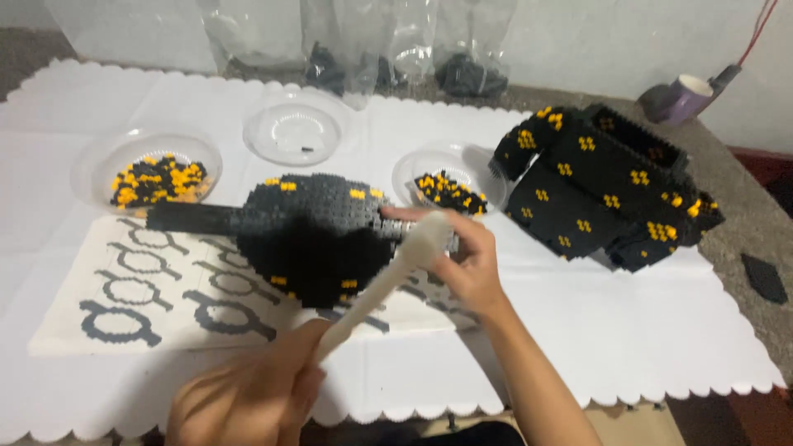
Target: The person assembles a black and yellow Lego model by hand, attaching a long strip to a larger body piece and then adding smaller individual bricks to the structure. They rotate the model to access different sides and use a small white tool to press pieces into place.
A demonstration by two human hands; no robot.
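Note:
A round black build of small bricks (318,235) with a few yellow studs lies on a printed sheet (157,289); its long dark handle (194,217) points left. My right hand (467,260) grips the build's right edge, fingers over a grey brick strip. My left hand (252,396), low in the view, is closed around a long white stick-like tool (380,285). The tool slants up to the right, and its thick end rests by my right hand's fingers.
A large black brick model with yellow dots (603,190) stands at the right. Three clear bowls: left (99,161) and right (413,165) hold black and yellow pieces, the middle one (293,132) looks nearly bare. Plastic bags (363,58) line the back. Purple cup (681,97) far right.

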